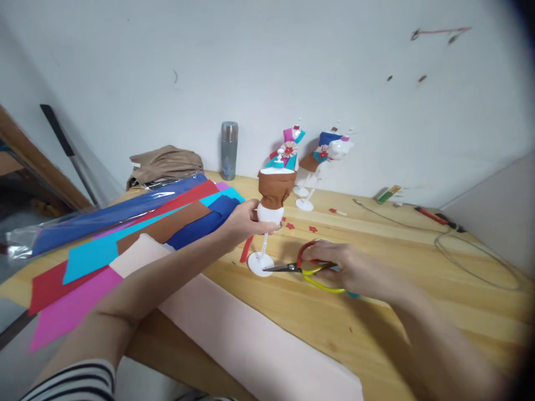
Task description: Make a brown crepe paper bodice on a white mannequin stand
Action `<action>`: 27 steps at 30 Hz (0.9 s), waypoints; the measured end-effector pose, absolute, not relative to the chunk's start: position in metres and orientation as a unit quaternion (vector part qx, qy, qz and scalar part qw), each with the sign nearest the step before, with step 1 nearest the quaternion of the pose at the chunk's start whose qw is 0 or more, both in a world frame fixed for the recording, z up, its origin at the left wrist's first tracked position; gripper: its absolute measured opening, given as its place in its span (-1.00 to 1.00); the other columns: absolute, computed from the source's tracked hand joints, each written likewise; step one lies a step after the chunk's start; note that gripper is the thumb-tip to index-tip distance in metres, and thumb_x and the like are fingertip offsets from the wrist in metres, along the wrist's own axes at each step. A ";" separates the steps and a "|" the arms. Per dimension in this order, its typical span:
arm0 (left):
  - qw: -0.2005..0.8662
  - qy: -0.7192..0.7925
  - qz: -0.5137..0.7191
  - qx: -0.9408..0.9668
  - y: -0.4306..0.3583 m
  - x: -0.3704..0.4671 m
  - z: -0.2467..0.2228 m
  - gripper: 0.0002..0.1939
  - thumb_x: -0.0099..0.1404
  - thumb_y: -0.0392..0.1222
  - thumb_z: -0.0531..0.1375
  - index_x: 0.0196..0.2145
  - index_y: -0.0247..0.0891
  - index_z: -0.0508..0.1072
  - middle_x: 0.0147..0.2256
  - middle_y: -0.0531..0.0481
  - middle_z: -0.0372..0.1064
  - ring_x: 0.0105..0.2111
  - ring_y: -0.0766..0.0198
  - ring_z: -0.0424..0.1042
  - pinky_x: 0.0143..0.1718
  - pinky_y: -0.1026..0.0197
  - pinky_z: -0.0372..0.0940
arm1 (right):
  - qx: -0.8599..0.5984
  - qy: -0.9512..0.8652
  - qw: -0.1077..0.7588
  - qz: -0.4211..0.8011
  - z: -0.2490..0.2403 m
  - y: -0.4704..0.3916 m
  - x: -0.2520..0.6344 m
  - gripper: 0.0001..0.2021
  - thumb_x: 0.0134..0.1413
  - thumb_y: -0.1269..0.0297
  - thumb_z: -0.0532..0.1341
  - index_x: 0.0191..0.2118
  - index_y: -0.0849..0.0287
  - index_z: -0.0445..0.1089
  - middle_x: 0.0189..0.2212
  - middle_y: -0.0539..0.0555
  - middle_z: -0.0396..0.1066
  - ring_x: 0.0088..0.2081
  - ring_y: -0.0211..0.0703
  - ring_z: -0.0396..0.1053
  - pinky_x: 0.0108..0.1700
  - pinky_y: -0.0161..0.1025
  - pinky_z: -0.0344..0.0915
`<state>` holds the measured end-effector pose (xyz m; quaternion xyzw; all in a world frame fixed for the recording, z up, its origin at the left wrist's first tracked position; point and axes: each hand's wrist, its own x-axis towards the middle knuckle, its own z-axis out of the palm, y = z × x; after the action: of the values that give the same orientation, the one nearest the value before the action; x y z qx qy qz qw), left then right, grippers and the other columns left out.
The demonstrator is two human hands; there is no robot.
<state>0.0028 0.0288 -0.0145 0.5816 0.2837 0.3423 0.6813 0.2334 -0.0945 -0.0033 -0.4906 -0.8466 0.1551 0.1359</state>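
Note:
My left hand (pixel 246 220) is wrapped round the white hip of a small dress form (pixel 271 214), a mini mannequin with brown material (pixel 276 186) round its bust and waist. Its thin stem runs down to a round white base (pixel 259 264). In my right hand (pixel 338 262) is a pair of scissors (pixel 311 267) with red and yellow handles. The dark blades point left, their tips at the edge of the base. Behind stand more small dress forms in coloured pieces, one with a pleated flower (pixel 288 149) and one with a blue top (pixel 329 138).
Coloured sheets (pixel 92 259) overlap at the left beside a plastic-wrapped blue roll (pixel 121 209). A long pale pink strip (pixel 259 334) crosses the front. At the back are a flask (pixel 229 150) and brown cloth (pixel 167 164). Small red flower cutouts (pixel 313 229) and a cable (pixel 460 256) lie rightward.

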 end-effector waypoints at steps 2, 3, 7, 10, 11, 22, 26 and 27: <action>0.672 0.283 0.353 0.586 0.029 0.003 -0.016 -0.58 -0.09 -0.33 0.47 -0.28 -0.31 0.42 -0.34 -0.07 0.55 -0.33 0.23 0.54 -0.20 0.14 0.44 | -0.507 -0.840 0.103 0.164 -0.011 -0.089 0.228 -0.74 0.09 0.52 0.17 -0.19 0.13 0.55 -0.23 0.10 0.61 -0.25 -0.09 0.55 -0.22 -0.20 0.49; 0.669 0.280 0.357 0.588 0.029 0.003 -0.016 -0.58 -0.09 -0.33 0.47 -0.28 -0.31 0.43 -0.32 -0.08 0.55 -0.31 0.23 0.55 -0.18 0.13 0.44 | -0.512 -0.837 0.094 0.167 -0.012 -0.087 0.228 -0.74 0.05 0.51 0.19 -0.19 0.15 0.56 -0.24 0.11 0.61 -0.25 -0.07 0.56 -0.23 -0.20 0.49; 0.672 0.235 0.349 0.609 0.035 -0.004 -0.010 -0.51 -0.11 -0.26 0.48 -0.21 -0.33 0.44 -0.33 -0.07 0.53 -0.33 0.23 0.52 -0.22 0.16 0.43 | -0.505 -0.832 0.143 0.179 -0.003 -0.091 0.248 -0.80 0.12 0.43 0.22 -0.17 0.14 0.56 -0.18 0.13 0.63 -0.22 -0.05 0.59 -0.17 -0.17 0.53; 0.631 0.212 0.328 0.670 0.039 -0.016 0.003 -0.54 0.00 -0.10 0.44 -0.17 -0.34 0.47 -0.36 -0.02 0.48 -0.41 0.30 0.44 -0.38 0.27 0.33 | -0.514 -0.817 0.232 0.122 0.015 -0.106 0.272 -0.81 0.17 0.31 0.29 -0.11 0.08 0.57 -0.13 0.13 0.64 -0.23 -0.04 0.62 -0.21 -0.20 0.58; 0.605 0.219 0.301 0.704 0.039 -0.021 0.009 -0.57 0.06 -0.05 0.41 -0.17 -0.35 0.49 -0.39 -0.01 0.46 -0.43 0.32 0.40 -0.43 0.30 0.27 | -0.519 -0.809 0.259 0.092 0.021 -0.113 0.280 -0.80 0.17 0.30 0.30 -0.08 0.04 0.57 -0.11 0.12 0.63 -0.21 -0.04 0.63 -0.22 -0.22 0.59; 0.412 0.280 0.192 0.846 0.035 -0.047 0.052 -0.48 0.29 0.04 0.20 0.10 -0.34 0.46 -0.58 0.16 0.18 -0.60 0.39 0.12 -0.55 0.31 -0.02 | -0.502 -0.730 0.376 -0.272 0.055 -0.155 0.292 -0.50 0.01 0.43 0.44 0.08 -0.16 0.56 -0.25 0.11 0.61 -0.29 0.06 0.55 -0.25 -0.06 0.44; 0.388 0.264 0.175 0.866 0.033 -0.048 0.054 -0.49 0.27 0.02 0.19 0.08 -0.32 0.49 -0.56 0.16 0.18 -0.54 0.38 0.16 -0.43 0.31 0.12 | -0.498 -0.741 0.353 -0.281 0.057 -0.153 0.282 -0.49 0.07 0.45 0.40 0.13 -0.14 0.53 -0.26 0.16 0.59 -0.34 0.05 0.51 -0.37 -0.08 0.37; 0.386 0.261 0.170 0.868 0.033 -0.047 0.054 -0.49 0.27 0.03 0.19 0.08 -0.31 0.49 -0.56 0.16 0.19 -0.53 0.37 0.17 -0.42 0.31 0.13 | -0.492 -0.747 0.346 -0.281 0.057 -0.152 0.281 -0.48 0.08 0.46 0.40 0.14 -0.14 0.51 -0.25 0.17 0.59 -0.35 0.04 0.51 -0.39 -0.10 0.36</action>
<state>-0.0473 0.0330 0.0538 0.8683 0.2605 0.1699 0.3865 0.2808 -0.1521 0.0565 -0.4923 -0.7474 -0.2812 0.3464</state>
